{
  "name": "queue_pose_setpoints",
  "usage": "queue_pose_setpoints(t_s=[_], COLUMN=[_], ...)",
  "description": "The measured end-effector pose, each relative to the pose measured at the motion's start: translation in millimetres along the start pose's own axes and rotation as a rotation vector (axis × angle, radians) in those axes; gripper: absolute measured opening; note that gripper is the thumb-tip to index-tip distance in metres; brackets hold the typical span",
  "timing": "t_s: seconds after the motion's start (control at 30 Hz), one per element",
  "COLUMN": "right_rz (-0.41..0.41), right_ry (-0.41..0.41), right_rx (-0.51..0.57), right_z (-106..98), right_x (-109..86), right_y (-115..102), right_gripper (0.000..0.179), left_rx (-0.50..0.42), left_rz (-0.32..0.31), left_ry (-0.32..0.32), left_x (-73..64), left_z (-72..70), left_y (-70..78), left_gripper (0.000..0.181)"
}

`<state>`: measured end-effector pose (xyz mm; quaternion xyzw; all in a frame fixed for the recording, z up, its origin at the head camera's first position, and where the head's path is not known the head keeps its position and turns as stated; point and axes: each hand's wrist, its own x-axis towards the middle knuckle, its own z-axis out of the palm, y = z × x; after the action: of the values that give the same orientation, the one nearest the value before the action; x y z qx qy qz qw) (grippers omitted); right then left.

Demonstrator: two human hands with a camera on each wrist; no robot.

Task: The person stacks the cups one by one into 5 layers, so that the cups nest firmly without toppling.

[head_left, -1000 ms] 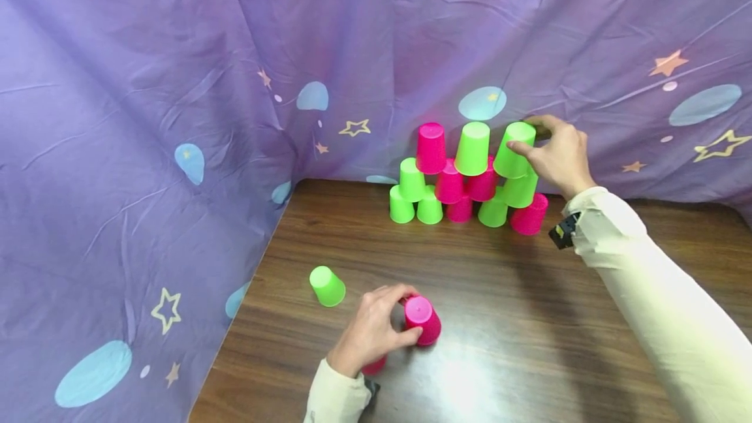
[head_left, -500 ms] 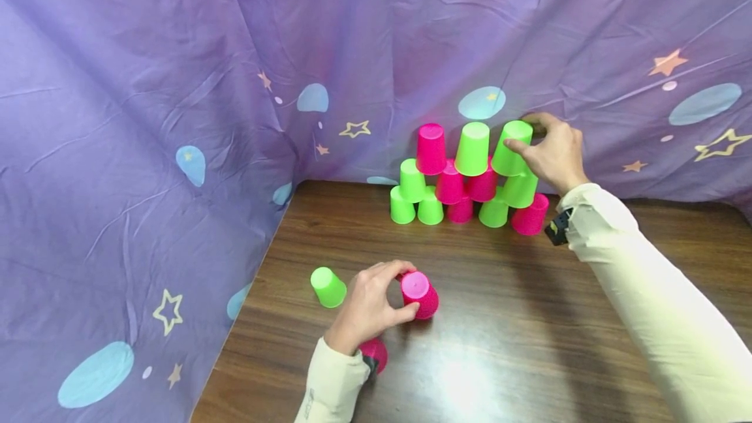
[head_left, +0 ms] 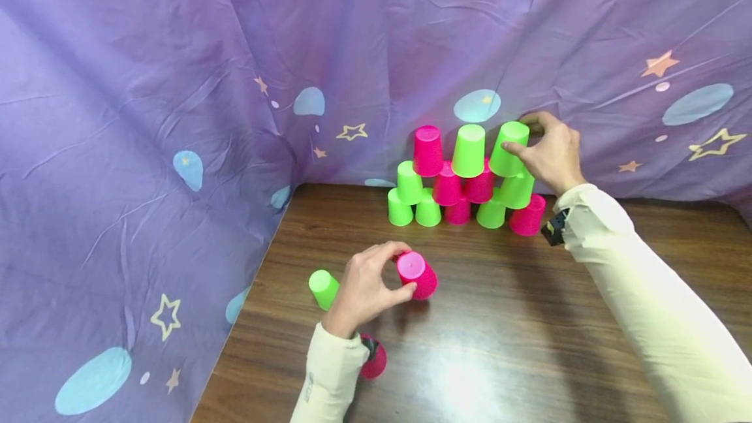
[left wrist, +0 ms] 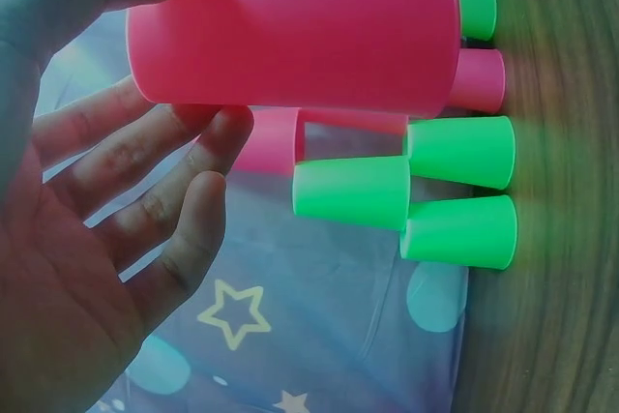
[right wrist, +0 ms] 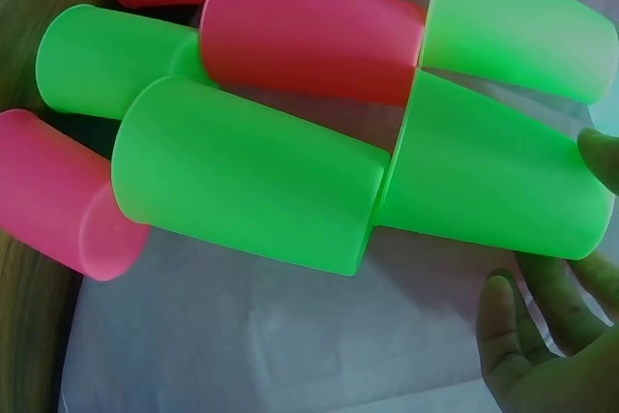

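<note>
My left hand [head_left: 364,289] pinches an upside-down pink cup [head_left: 422,282] between thumb and fingers, in front of the stacked cups. In the left wrist view that cup [left wrist: 300,36] fills the top, with the thumb on one side and fingertips on the other. At the back, my right hand [head_left: 551,154] has thumb and fingers around a green cup [head_left: 506,160], the rightmost of the pyramid's third row. From the right wrist, this cup [right wrist: 493,171] sits with its rim against the base of the green cup [right wrist: 251,176] below it.
Bottom and middle rows alternate green and pink cups, all inverted; a pink cup [head_left: 427,151] and a green cup [head_left: 469,151] share the top row. A loose green cup [head_left: 323,290] and a pink cup [head_left: 375,361], partly behind the left wrist, stand nearer. A purple cloth [head_left: 364,51] hangs behind the wooden table [head_left: 487,318].
My left hand has moved forward toward the pyramid, carrying the pink cup and uncovering more of the pink cup by the wrist. The right hand has barely moved on the green cup.
</note>
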<state>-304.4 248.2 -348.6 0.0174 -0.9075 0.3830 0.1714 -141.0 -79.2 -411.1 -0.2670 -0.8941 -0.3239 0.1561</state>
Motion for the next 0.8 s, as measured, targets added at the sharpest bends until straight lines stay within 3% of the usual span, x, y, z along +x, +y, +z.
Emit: queue_pose_setpoints(t_s=[0.47,0.8], right_rz=[-0.001,-0.006], right_ry=[0.012,0.048], right_rx=[0.014,0.022], right_z=[-0.1,0.3], right_x=[-3.2,-6.5], right_y=[3.4,2.3], right_gripper=[0.06,0.059], left_rx=[0.036,0.024], left_rz=[0.061,0.063], left_ry=[0.063,0.081], left_x=[35.7,62.7], left_z=[-22.8,-39.2], left_y=[-5.4,-6.4], left_gripper=[0.046,0.046])
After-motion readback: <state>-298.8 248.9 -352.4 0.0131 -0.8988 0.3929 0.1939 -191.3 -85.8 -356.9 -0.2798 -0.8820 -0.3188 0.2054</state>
